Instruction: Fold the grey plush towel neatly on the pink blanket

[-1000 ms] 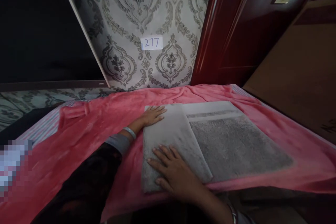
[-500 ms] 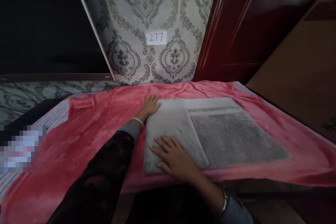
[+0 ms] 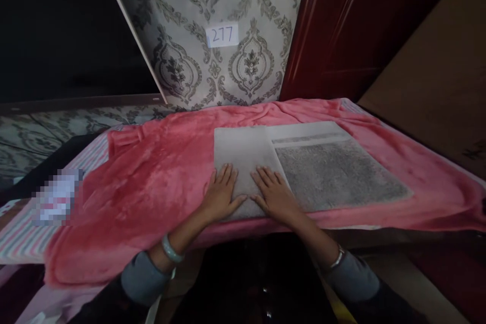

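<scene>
A grey towel (image 3: 341, 177) lies on a pink plush blanket (image 3: 167, 162), its left part folded over onto the rest. On that paler folded flap (image 3: 243, 147) both hands lie flat near the front edge. My left hand (image 3: 222, 193) is open with its fingers spread, at the flap's left side. Close beside it, my right hand (image 3: 273, 192) is also open, palm down, near the flap's right edge. The thumbs almost meet. Lighter bands cross the towel's far end. What the palms cover is hidden.
Behind the blanket stands a patterned wall with a paper label (image 3: 222, 35) marked 277. A dark screen (image 3: 72, 30) hangs at the left. A red wooden panel (image 3: 334, 35) and a brown board (image 3: 436, 76) rise at the right. Striped cloth (image 3: 26, 235) shows at the left.
My left hand has come from the flap's far left corner toward me, down to the near part. My right hand has shifted slightly right. The view has tilted down.
</scene>
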Motion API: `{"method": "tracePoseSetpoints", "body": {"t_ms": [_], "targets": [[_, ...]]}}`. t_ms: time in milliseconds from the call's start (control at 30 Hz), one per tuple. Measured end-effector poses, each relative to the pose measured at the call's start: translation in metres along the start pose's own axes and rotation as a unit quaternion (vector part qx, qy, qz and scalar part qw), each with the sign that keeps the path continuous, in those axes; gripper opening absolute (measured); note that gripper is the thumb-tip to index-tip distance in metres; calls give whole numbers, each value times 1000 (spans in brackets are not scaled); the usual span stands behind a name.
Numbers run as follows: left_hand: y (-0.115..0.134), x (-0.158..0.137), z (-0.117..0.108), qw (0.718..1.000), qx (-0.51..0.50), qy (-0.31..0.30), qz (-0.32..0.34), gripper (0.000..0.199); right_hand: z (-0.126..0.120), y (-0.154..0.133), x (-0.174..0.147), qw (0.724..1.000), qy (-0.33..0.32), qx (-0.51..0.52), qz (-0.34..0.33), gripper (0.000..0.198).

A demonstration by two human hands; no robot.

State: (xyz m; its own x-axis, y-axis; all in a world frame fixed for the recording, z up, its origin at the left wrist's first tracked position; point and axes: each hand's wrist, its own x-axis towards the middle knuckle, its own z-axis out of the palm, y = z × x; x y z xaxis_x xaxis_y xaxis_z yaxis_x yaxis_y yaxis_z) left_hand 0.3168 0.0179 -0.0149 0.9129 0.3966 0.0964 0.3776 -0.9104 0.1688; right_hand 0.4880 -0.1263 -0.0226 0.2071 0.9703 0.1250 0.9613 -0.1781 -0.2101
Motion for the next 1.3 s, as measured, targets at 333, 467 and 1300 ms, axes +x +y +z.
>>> {"method": "tracePoseSetpoints", "body": {"t_ms": [333,467,1300], "targets": [[1,2,4,1000,-8,-10,-17,85,-5,14,-13,998,-4,-32,46,64],[-1,4,5,1000,-14,-4,-21,85,-6,24,-20,997,-10,-38,70,64],[33,-74,41,933,-26,349,82,55,-1,-4,28,999,-44,-10,-27,64]]}}
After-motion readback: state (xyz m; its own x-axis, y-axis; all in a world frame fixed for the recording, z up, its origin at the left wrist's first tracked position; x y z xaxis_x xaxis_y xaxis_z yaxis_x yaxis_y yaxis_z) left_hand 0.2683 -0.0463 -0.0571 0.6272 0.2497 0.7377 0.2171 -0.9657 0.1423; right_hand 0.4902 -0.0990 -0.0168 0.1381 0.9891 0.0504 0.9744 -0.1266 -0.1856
